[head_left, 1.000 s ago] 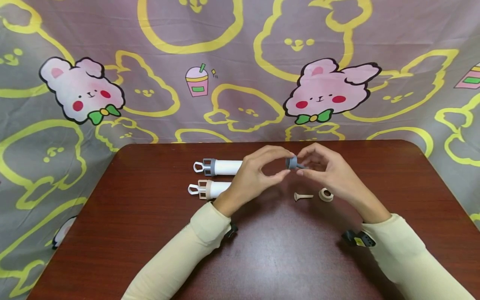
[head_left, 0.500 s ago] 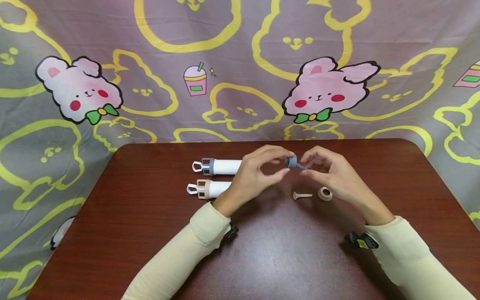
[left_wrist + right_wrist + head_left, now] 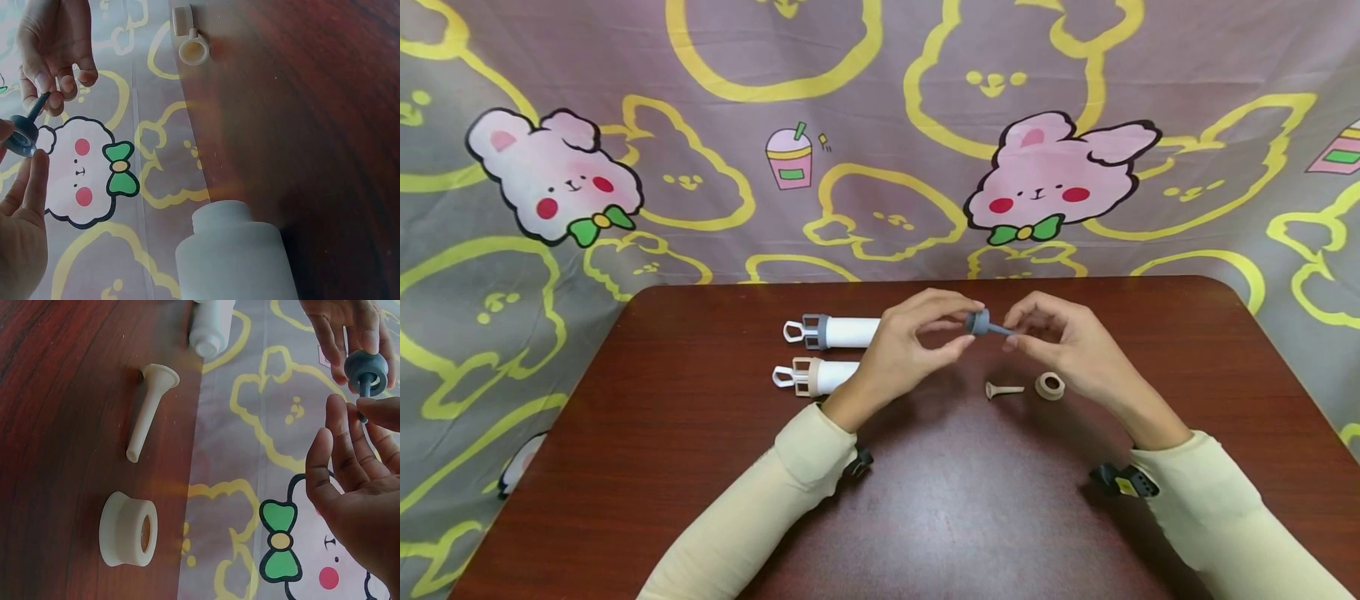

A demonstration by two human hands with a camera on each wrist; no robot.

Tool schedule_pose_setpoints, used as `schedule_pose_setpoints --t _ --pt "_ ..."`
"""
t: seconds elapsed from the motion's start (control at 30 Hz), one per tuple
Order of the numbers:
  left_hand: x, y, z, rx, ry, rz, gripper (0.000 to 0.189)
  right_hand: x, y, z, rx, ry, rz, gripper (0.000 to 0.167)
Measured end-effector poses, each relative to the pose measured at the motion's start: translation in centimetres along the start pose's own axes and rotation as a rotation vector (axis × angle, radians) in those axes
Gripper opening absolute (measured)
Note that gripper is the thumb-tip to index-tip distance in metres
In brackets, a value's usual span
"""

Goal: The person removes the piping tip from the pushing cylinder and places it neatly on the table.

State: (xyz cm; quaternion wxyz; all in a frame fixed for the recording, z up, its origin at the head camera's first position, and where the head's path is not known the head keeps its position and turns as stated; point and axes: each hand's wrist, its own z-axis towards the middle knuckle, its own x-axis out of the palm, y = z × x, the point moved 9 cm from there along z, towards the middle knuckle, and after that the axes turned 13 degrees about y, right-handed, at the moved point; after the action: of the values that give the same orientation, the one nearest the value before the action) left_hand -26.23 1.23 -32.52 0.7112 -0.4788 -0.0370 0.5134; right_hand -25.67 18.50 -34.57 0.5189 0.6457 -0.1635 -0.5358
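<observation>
Above the table, my left hand [image 3: 913,337] pinches a blue-grey flanged ring [image 3: 977,322] between its thumb and fingers. A thin blue-grey stem [image 3: 364,394] runs through the ring's opening and sticks out to the right. The tip of that stem is pinched by the thumb and fingertips of my right hand [image 3: 1067,342]. Under the hands lie two beige parts on the table: a flared stem [image 3: 147,415] and a flanged ring [image 3: 119,528]. How deep the blue-grey stem sits in its ring is partly hidden.
Two white tubes lie side by side at the left, partly behind my left hand: one with a blue-grey end frame [image 3: 816,332], one with a beige end frame [image 3: 807,377]. Both have white loop handles. A patterned cloth [image 3: 895,125] hangs behind the dark red-brown table [image 3: 940,517].
The blue-grey ring has shifted slightly left with my left hand, while more of the stem shows between the hands. My right hand has moved a little right. The beige parts stay put.
</observation>
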Motion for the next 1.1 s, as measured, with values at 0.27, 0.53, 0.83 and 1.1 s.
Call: schedule_pose_setpoints --t 0.27,0.53,0.83,1.1 --pt "0.21 0.61 -0.33 -0.071 0.018 -0.072 0.033 0.19 0.53 0.13 -0.014 -0.003 0.016 0.009" --pt "0.27 0.68 -0.39 -0.072 0.024 -0.107 0.033 0.36 0.59 0.22 -0.017 0.006 0.007 0.009" --pt "0.38 0.59 -0.43 -0.074 0.034 -0.112 0.032 0.64 0.81 0.40 -0.028 0.012 0.015 0.010" --pt "0.32 0.73 -0.48 -0.091 0.035 -0.111 0.033 0.70 0.84 0.42 -0.018 0.015 0.005 0.010"
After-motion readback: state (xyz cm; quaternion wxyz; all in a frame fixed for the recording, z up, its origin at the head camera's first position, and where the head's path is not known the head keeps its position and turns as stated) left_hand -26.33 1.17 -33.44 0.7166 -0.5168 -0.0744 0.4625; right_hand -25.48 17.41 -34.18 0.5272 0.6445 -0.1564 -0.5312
